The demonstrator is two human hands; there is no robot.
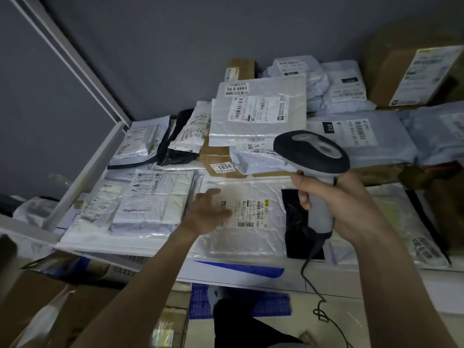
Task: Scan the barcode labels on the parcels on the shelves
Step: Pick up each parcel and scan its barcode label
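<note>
Shelf of parcels with scanning under way; no picture shows which labels are already read, so many look left.
Front parcel lies flat, label running 12 to 6 o'clock; left hand, fingers spread, rests on it; right hand grips the scanner, handle near upright, head facing 10 o'clock.

White shelf bears overlapping plastic mailers (labels up) and cardboard boxes.

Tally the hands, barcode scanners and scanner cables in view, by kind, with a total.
hands: 2, left hand and right hand
barcode scanner: 1
scanner cable: 1
Total: 4
</note>
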